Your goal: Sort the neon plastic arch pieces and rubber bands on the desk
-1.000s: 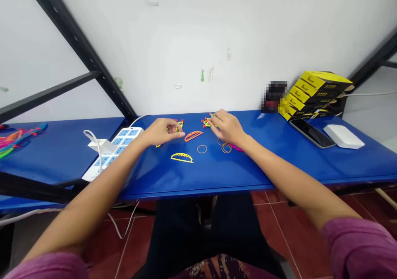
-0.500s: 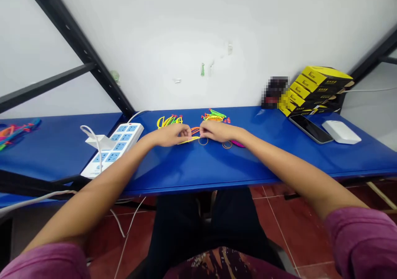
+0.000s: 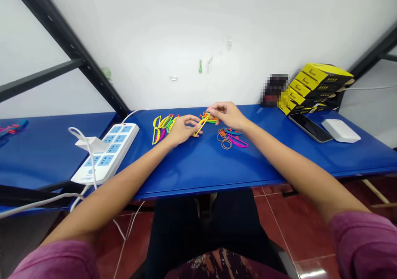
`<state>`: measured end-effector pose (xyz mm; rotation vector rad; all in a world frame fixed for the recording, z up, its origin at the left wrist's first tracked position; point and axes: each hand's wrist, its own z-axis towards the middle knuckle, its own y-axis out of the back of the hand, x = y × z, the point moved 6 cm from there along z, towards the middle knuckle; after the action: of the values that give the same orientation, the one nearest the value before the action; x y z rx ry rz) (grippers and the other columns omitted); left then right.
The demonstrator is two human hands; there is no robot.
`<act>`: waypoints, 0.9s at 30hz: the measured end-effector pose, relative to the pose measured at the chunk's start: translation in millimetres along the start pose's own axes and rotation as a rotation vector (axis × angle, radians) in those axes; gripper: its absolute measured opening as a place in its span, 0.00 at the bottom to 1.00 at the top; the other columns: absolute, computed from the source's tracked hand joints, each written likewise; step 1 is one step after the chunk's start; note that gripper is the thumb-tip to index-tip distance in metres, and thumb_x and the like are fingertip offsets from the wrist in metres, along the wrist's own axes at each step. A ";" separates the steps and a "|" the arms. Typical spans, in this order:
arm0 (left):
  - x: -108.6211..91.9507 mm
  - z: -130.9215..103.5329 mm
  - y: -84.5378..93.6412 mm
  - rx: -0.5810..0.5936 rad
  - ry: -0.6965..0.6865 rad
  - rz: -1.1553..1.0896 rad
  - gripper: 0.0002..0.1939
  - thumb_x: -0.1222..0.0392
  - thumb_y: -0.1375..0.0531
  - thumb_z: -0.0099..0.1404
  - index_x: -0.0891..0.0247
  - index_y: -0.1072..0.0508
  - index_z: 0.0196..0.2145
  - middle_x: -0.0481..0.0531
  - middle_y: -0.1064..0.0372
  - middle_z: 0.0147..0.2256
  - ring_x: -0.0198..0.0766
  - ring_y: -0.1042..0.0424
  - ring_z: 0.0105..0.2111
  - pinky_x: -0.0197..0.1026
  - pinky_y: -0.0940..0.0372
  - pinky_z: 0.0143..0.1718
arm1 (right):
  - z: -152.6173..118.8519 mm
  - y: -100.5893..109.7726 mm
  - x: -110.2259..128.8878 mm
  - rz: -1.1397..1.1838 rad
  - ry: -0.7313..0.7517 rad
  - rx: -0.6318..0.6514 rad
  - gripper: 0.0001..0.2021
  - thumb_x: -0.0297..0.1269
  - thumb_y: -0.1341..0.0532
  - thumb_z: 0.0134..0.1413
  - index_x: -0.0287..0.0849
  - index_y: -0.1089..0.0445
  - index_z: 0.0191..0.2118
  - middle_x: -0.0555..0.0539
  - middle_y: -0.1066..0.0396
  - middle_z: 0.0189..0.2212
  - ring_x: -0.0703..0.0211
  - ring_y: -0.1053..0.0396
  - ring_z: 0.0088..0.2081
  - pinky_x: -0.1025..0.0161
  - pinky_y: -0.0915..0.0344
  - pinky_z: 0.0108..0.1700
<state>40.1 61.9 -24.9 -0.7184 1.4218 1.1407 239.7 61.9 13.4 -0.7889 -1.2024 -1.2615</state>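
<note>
My left hand (image 3: pixel 185 130) is closed on a slim yellow plastic toy bow (image 3: pixel 201 127), which slants up and to the right. The fingertips of my right hand (image 3: pixel 228 115) pinch together at the bow's far end; whether they grip the bow itself or a band on it is too small to tell. Behind my fingers lies a pile of green, yellow and orange plastic pieces (image 3: pixel 211 117), partly covered. Left of my left hand are several yellow, green and pink toy bows (image 3: pixel 157 131). Loose rubber bands (image 3: pixel 226 143) lie below my right hand, beside magenta (image 3: pixel 238 141) and blue pieces (image 3: pixel 232 131).
A white power strip (image 3: pixel 107 153) with a plugged-in white adapter (image 3: pixel 93 144) and cables lies at the left. To the right are a phone (image 3: pixel 310 127), a white box-shaped device (image 3: pixel 341 131) and stacked yellow-black boxes (image 3: pixel 319 87). A white wall (image 3: pixel 186 35) closes off the back.
Both hands have lifted the yellow bow off the table, and it now slants upward. My right hand has moved up and right, uncovering the rubber bands and blue pieces.
</note>
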 end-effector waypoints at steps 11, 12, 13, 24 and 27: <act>7.6 -16.4 -5.4 -0.017 0.085 -0.202 0.34 0.33 0.22 0.54 0.67 0.20 0.42 0.61 0.15 0.36 0.48 0.13 0.38 0.42 0.20 0.37 | -22.9 3.3 -23.5 0.511 -0.274 -0.123 0.06 0.30 0.26 0.58 0.42 0.17 0.42 0.49 0.19 0.35 0.66 0.24 0.35 0.71 0.25 0.35; 6.7 -17.2 -4.6 -0.033 0.098 -0.235 0.33 0.34 0.21 0.54 0.66 0.21 0.41 0.61 0.14 0.37 0.48 0.13 0.39 0.41 0.20 0.37 | -22.1 5.2 -21.9 0.534 -0.281 -0.116 0.06 0.29 0.28 0.60 0.42 0.17 0.43 0.49 0.18 0.36 0.67 0.24 0.34 0.71 0.25 0.34; 5.9 -18.0 -4.6 -0.039 0.111 -0.255 0.33 0.35 0.21 0.53 0.65 0.22 0.41 0.62 0.14 0.38 0.49 0.13 0.40 0.41 0.21 0.36 | -21.1 7.2 -19.7 0.536 -0.275 -0.106 0.06 0.29 0.29 0.61 0.42 0.17 0.43 0.47 0.17 0.39 0.67 0.23 0.34 0.71 0.25 0.33; -3.7 -23.4 -4.6 -0.081 0.017 -0.166 0.35 0.30 0.25 0.58 0.65 0.18 0.46 0.64 0.14 0.46 0.50 0.13 0.41 0.42 0.21 0.36 | -20.7 19.3 -5.7 0.216 -0.039 -0.127 0.30 0.51 0.18 0.47 0.44 0.26 0.50 0.35 0.18 0.57 0.51 0.15 0.37 0.70 0.34 0.18; -5.7 -23.7 -3.2 -0.119 -0.029 -0.154 0.33 0.31 0.25 0.58 0.65 0.17 0.45 0.62 0.13 0.43 0.50 0.13 0.41 0.43 0.20 0.37 | -24.0 14.0 -7.4 0.147 -0.019 -0.120 0.27 0.56 0.19 0.47 0.44 0.28 0.40 0.37 0.14 0.47 0.49 0.15 0.37 0.68 0.31 0.19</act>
<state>35.2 38.0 -22.3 -0.8764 1.2594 1.1173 259.5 44.1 2.7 -0.9618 -1.0713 -1.2149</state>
